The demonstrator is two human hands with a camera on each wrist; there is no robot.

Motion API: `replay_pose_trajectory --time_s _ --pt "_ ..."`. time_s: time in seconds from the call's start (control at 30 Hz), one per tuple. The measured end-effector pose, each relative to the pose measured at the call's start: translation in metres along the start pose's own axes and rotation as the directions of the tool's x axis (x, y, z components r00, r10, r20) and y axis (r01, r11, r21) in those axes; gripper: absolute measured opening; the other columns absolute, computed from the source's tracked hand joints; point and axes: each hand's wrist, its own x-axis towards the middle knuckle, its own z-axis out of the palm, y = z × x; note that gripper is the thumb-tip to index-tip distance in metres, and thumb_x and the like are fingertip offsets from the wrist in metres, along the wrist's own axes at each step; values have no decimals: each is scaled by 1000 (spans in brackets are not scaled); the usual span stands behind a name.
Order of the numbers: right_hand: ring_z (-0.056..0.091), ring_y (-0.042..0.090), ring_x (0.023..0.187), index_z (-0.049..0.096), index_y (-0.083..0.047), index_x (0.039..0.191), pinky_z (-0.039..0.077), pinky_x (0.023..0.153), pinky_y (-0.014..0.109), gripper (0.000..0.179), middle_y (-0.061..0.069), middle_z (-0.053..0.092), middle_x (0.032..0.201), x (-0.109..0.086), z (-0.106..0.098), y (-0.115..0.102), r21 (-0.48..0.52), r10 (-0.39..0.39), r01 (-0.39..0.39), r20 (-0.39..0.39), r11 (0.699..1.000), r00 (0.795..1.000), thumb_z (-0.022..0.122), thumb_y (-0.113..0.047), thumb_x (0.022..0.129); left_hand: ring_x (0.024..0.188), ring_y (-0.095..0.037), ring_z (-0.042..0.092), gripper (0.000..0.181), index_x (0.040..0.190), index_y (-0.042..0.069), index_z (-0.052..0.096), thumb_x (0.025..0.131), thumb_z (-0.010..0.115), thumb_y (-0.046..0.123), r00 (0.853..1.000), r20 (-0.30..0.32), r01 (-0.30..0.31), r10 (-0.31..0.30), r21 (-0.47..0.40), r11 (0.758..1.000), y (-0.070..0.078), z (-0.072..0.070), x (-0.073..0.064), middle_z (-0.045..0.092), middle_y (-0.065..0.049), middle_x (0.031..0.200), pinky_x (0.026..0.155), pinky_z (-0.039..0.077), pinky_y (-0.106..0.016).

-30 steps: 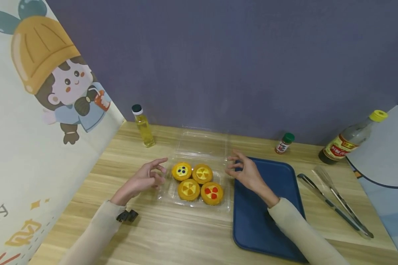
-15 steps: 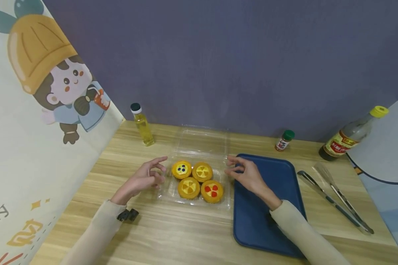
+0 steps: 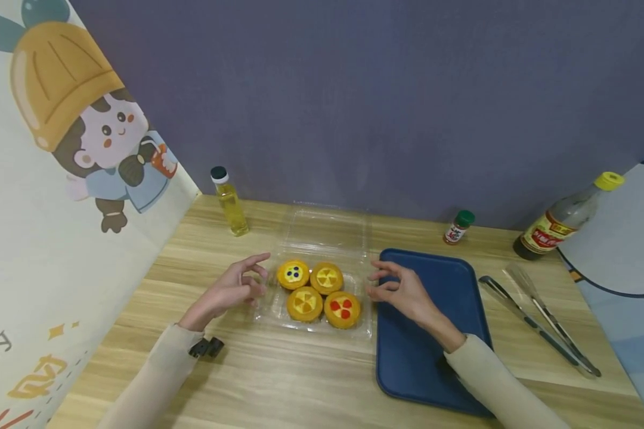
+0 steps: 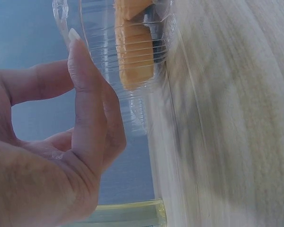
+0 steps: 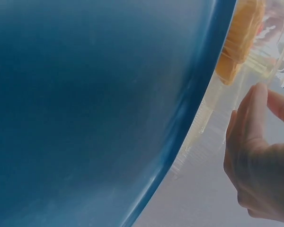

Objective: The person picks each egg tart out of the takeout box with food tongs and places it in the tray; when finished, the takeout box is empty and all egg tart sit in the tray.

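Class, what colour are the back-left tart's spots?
The spots are dark blue, clearest in the head view.

Left fingers (image 3: 254, 261), right fingers (image 3: 390, 266) loosely bent (forearms (image 3: 152, 372) slanting inward).

Three views, one clear box (image 3: 271, 316)
Head view looks forward and down from above; wrist views peer close from left and right, both catching it side-on.

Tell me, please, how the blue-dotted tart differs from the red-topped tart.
The blue-dotted tart bears small blue dots; the red-topped tart bears larger red pieces. The blue-dotted tart sits back left, the red-topped tart front right. Both have golden crusts and sit in the clear container.
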Motion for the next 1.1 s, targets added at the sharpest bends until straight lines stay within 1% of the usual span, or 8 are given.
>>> replay_pose_trajectory --time_s 0.17,0.3,0.57,0.7,0.87,0.93,1.0,1.1 --pt "76 25 88 43 -2 156 69 83 42 73 27 62 129 -13 -5 2 -18 15 -15 -7 1000 1000 78 -13 93 84 -19 61 87 165 3 22 87 55 -14 1000 11 -12 12 6 1000 0 0 3 44 -31 135 62 63 -30" --pt "76 28 91 46 -2 154 69 78 40 72 25 65 127 -27 -13 2 -97 7 -10 -34 995 999 80 -16 92 85 -20 62 88 165 3 22 85 54 -16 1000 13 -10 10 8 1000 -1 0 4 44 -31 135 62 63 -31" --pt "74 11 91 52 -6 150 67 72 28 68 20 68 127 -53 -45 0 -243 -46 18 -110 970 993 82 -24 92 88 -23 64 88 165 2 21 85 52 -17 1000 19 -13 13 6 1000 -3 -3 4 43 -31 136 63 65 -34" --pt "71 3 88 51 -2 150 67 71 31 65 24 66 128 -61 -70 6 -286 -69 24 -146 958 987 79 -20 94 87 -22 64 89 165 2 21 83 50 -19 1000 12 -16 16 2 1000 -4 -4 4 43 -32 135 63 65 -34" --pt "66 -8 87 50 0 150 67 69 31 62 27 64 129 -74 -110 18 -367 -55 -30 -218 930 974 75 -22 97 86 -20 62 89 165 3 21 84 49 -19 1000 14 -9 9 -12 1000 -4 -3 4 43 -30 134 62 65 -35" --pt "63 -12 86 51 0 149 65 67 27 61 24 65 127 -80 -127 24 -413 -48 -64 -256 908 965 75 -24 98 86 -20 62 88 165 4 22 85 51 -19 1000 13 -4 5 -17 1000 -3 -3 4 43 -29 134 62 65 -35" --pt "61 -14 85 53 -1 147 62 64 24 61 15 68 122 -86 -145 32 -461 -60 -88 -295 883 954 76 -26 97 87 -21 62 88 165 4 22 85 51 -18 1000 14 -4 5 -22 1000 -2 -3 3 43 -29 134 62 65 -34" --pt "57 -18 81 57 0 144 57 58 19 59 5 71 113 -95 -173 47 -537 -101 -108 -345 836 933 78 -26 95 88 -24 63 88 165 4 22 85 51 -18 1000 13 -6 7 -30 1000 -2 -3 2 43 -29 134 61 65 -33"
